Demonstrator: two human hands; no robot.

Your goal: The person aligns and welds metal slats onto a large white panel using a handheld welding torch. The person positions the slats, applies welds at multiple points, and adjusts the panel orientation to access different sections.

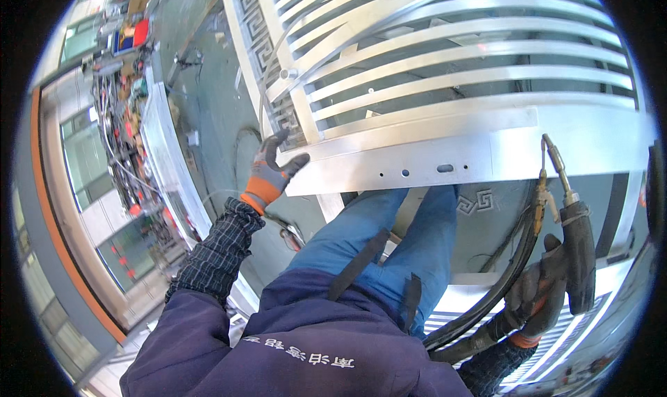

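A pale metal panel (445,133) with parallel slats (451,56) lies in front of me, its wide near rail crossing above my legs. At the rail's left end is my left hand (271,169), in a grey and orange glove, its thumb and forefinger spread apart around the corner; I cannot tell whether they touch the metal. On the right, my right hand (538,293), in a dark, stained glove, grips a welding torch (579,251) by its black handle. The torch's metal neck points up toward the rail, with a thin brass-coloured tube (540,206) alongside it.
A thick black cable (497,296) runs from the torch past my right side. Fretwork strips (260,21) line the panel's left part. Beyond, a long bench (174,167) and cluttered shelving (125,133) stand along the left wall. Loose cables (243,140) lie on the green floor.
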